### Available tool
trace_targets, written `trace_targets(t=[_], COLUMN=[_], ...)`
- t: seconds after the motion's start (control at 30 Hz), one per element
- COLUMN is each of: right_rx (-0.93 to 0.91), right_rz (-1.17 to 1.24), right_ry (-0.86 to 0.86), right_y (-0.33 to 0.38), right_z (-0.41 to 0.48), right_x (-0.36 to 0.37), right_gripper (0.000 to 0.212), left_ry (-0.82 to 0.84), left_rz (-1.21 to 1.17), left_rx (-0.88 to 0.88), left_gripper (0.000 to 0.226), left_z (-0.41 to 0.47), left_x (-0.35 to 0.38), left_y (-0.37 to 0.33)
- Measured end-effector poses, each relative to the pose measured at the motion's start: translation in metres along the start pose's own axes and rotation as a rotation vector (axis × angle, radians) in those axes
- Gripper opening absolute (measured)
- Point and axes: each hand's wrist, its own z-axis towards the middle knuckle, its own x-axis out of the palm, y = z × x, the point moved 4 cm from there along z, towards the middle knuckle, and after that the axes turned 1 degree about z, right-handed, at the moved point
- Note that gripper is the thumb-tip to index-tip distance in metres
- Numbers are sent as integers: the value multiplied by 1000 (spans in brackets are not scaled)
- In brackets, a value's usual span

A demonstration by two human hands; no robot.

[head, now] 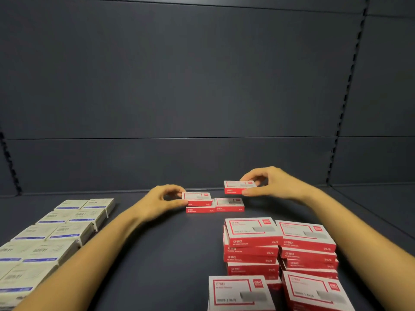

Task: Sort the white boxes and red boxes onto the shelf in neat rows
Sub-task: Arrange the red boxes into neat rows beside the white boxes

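Toward the back of the dark shelf (168, 243), a short row of red staple boxes was being built. The right hand (276, 184) pinched the held red box (238, 187) at its right end, thumb on the near side and fingers curled over the far side. It carried the box in the air just above and slightly behind the single red box (229, 204), clear of it. The held box's long axis ran left to right, matching the boxes below. Setting it down therefore looked to need only a short drop and a small pull toward the person, and the right hand was plainly the nearer one for that.

The left hand (162, 200) pinched the left end of the top red box (196, 196). This box rested on the lower red box (198, 209) but sat a little to the left of it, not yet square.

That made four red boxes at the back: two stacked, one alone just beside them, and one in the air. Near the right forearm stood the red supply (251, 230) in four piles, the rear two several boxes deep and the exact number hidden by overlap. Along the left lay the white boxes (71, 230) in two columns, with at least eight tops countable before the frame cut them off.
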Motion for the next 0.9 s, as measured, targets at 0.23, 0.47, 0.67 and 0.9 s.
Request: trace_targets(t=[0.23,0.47,0.67,0.9], right_rx=[30,42,44,-98], right_rz=[25,28,-36,63], right_ry=[46,54,27,-48], right_y=[-24,-29,-26,12], right_z=[19,22,16,-49], right_x=[32,41,31,-30], right_gripper=[31,30,38,27], left_ry=[-56,-78,-180,-55], left_rz=[3,12,158,-105], left_rx=[7,29,-33,198], left_gripper=[23,24,42,32], left_z=[3,4,-2,-50], left_x=[6,10,8,11], left_y=[10,9,1,-84])
